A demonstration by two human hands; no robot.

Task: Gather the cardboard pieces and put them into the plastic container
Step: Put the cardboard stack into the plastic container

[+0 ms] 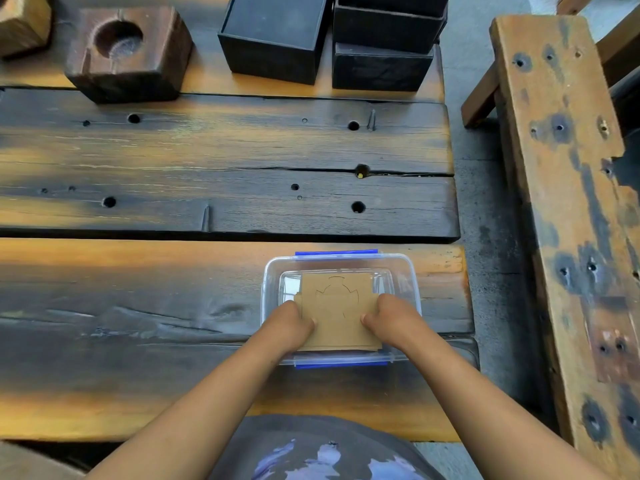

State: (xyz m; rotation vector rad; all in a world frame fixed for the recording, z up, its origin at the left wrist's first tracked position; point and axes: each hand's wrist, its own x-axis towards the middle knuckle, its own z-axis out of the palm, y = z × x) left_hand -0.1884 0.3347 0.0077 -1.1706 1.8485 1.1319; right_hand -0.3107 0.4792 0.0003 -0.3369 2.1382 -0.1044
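A stack of flat brown cardboard pieces (337, 306), the top one scored with a curved outline, is held tilted over a clear plastic container (405, 271) with blue clips. The container sits at the near right of the wooden table. My left hand (289, 322) grips the stack's left edge and my right hand (393, 318) grips its right edge. The far end of the stack dips inside the container; the near end rests above the front rim. My fingers under the stack are hidden.
The dark, weathered plank table (207, 168) has holes and cracks. At the back stand a wooden block with a round hollow (128, 53) and several black boxes (277, 36). A worn wooden bench (561, 202) runs along the right, across a concrete gap.
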